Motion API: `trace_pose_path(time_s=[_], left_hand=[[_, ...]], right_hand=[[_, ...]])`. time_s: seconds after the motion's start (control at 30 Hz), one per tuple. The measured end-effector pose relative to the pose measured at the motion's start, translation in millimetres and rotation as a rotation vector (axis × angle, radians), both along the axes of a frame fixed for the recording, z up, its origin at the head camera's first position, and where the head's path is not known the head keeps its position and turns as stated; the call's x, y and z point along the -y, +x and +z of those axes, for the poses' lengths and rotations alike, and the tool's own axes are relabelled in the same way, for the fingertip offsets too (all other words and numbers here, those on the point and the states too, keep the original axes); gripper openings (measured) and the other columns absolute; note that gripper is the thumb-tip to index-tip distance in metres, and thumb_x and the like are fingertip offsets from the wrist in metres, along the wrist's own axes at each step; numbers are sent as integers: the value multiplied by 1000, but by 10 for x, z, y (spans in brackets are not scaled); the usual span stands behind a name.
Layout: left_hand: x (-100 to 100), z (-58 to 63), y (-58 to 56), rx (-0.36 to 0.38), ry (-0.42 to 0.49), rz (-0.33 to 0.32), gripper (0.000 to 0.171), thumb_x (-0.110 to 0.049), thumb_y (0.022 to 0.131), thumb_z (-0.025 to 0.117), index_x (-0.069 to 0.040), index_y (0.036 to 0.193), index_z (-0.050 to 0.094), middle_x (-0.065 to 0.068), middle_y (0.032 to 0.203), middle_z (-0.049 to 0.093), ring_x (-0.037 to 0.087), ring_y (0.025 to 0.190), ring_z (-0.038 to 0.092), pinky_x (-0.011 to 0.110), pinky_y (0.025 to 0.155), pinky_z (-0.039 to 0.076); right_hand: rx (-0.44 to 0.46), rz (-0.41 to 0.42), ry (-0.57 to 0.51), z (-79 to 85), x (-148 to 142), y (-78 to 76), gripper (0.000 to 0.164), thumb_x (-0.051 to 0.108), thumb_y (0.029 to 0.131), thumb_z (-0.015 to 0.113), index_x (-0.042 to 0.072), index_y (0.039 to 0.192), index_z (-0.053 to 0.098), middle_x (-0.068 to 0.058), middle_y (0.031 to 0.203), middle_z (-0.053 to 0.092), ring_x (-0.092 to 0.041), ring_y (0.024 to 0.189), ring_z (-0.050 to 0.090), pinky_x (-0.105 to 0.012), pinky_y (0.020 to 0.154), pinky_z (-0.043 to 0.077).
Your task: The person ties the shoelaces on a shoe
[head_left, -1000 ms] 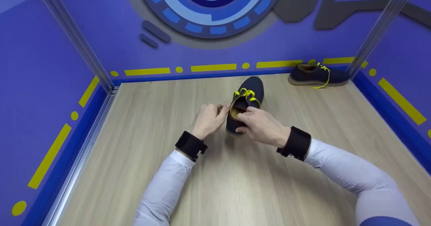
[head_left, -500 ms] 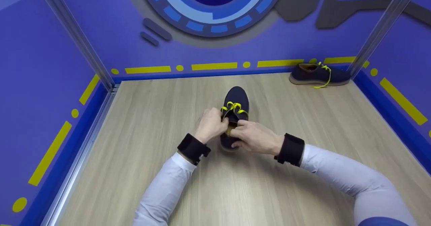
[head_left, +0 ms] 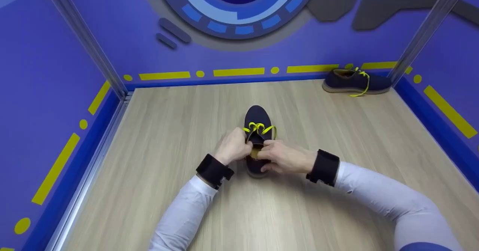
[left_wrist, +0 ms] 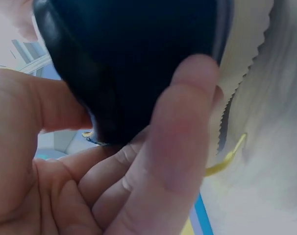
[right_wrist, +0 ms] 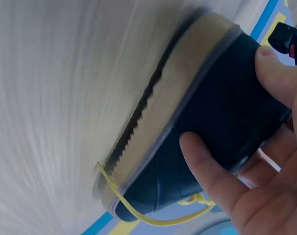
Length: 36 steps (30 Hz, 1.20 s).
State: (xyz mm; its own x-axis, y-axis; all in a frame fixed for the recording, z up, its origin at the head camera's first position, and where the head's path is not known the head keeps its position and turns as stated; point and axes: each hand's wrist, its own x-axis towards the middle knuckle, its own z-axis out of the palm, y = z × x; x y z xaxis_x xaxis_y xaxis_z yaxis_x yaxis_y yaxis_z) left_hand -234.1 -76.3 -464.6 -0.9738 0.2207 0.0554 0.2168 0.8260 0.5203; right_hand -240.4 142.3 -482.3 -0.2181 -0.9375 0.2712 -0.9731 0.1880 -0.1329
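A dark navy lace-up shoe (head_left: pixel 256 114) lies mid-surface in the head view, toe pointing away from me. Its yellow lace (head_left: pixel 259 126) runs in loose loops, and one end hangs down the right side. My left hand (head_left: pixel 233 147) grips the left side of the opening. In the left wrist view, fingers (left_wrist: pixel 180 122) press the upper from outside. My right hand (head_left: pixel 287 156) holds the right side, some of its fingers bent over the collar. The right wrist view shows the tan sole (right_wrist: pixel 173 83) close to the tabletop; whether it touches fully I cannot tell.
A matching navy shoe (head_left: pixel 355 83) stands side-on at the back right corner, its yellow lace trailing. Blue and purple panels (head_left: pixel 239 62) wall the wooden surface (head_left: pixel 179 109) at the back and both sides.
Both hands have brought the shoe left and nearer to me, turning its toe from slanting right to nearly straight ahead. My left hand went from the shoe's edge to a grip on its collar.
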Motion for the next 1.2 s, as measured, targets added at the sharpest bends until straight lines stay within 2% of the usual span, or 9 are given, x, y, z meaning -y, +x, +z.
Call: trace_pose_path(time_s=[0.2, 0.43, 0.53, 0.67, 0.8, 0.9, 0.97, 1.07, 1.2], left_hand=[[-1, -27, 24, 52, 25, 3, 43, -20, 90, 72, -21, 56, 45, -10, 55, 46, 11, 48, 49, 28, 45, 37], [-7, -28, 35, 73, 59, -11, 42, -21, 91, 72, -19, 57, 48, -10, 54, 44, 10, 48, 46, 27, 44, 36], [28, -34, 16, 100, 74, -22, 35, -27, 92, 72, -15, 62, 56, -11, 55, 49, 9, 48, 49, 26, 45, 37], [114, -45, -47, 114, 165, -23, 31, -38, 94, 71, -13, 76, 72, -8, 62, 60, 12, 54, 56, 27, 48, 41], [199, -79, -126, 127, 339, 14, 45, -53, 96, 68, -9, 99, 80, 6, 78, 74, 28, 67, 71, 36, 59, 54], [237, -116, -164, 216, 491, 34, 63, -62, 98, 63, -3, 114, 77, 19, 93, 77, 45, 81, 74, 55, 70, 60], [248, -146, -179, 295, 577, 45, 71, -66, 98, 62, 1, 117, 74, 24, 97, 76, 52, 87, 73, 65, 76, 59], [240, -187, -203, 384, 665, 84, 74, -71, 96, 62, 1, 109, 74, 21, 92, 75, 49, 85, 74, 67, 78, 59], [198, -226, -246, 390, 708, 137, 65, -69, 96, 64, -5, 95, 74, 10, 80, 72, 30, 69, 73, 51, 68, 62]], right_hand=[[81, 17, 29, 22, -19, -22, 24, 21, 90, 86, 10, 100, 66, 5, 87, 65, -20, 92, 63, -35, 81, 54], [92, 59, 1, 40, -35, -59, 25, 21, 85, 86, 9, 98, 68, 3, 86, 67, -19, 88, 63, -35, 82, 54], [116, 75, -95, 34, -45, -110, 25, 25, 85, 83, 8, 99, 71, 0, 87, 70, -20, 83, 64, -33, 75, 53], [184, 40, -338, 41, -74, -235, 15, 21, 90, 81, 8, 95, 75, -3, 84, 72, -23, 73, 66, -37, 64, 53], [295, -190, -529, 34, -145, -373, 15, 15, 97, 76, 6, 85, 78, -4, 76, 74, -21, 62, 65, -32, 54, 53], [509, -438, -563, -8, -207, -446, 36, 24, 104, 70, -2, 80, 77, -16, 71, 73, -32, 57, 65, -28, 49, 50], [684, -585, -546, -50, -237, -477, 51, 36, 106, 66, -6, 80, 76, -23, 71, 72, -43, 59, 66, -34, 50, 53], [904, -744, -496, -121, -246, -503, 65, 54, 103, 65, -6, 79, 76, -22, 70, 72, -46, 60, 67, -49, 55, 59], [1090, -850, -468, -189, -193, -537, 68, 66, 97, 66, 1, 80, 76, -9, 65, 69, -25, 53, 65, -52, 60, 61]])
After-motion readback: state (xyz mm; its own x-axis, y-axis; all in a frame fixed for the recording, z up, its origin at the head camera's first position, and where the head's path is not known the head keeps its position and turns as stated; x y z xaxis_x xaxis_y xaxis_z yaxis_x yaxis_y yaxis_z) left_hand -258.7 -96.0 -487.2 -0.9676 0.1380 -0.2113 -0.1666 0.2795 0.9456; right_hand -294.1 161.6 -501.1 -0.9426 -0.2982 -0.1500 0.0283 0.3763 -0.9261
